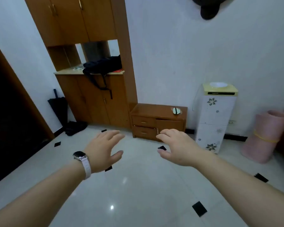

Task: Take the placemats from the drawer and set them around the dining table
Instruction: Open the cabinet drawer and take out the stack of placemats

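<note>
Placemats are unseen, probably inside the drawers (143,122) of the low cabinet (157,112), before which left hand (103,148) and right hand (175,145) hover, fingers (115,134) spread and empty, every step undone.

- Tall wooden cabinet (92,99) against the white wall, with a black bag (103,64) on its counter (64,73), straps hanging over the edge.
- Black umbrella (58,107) leaning in the corner.
- White flowered water dispenser (215,115) near a rolled pink mat (267,136) upright on the floor.
</note>
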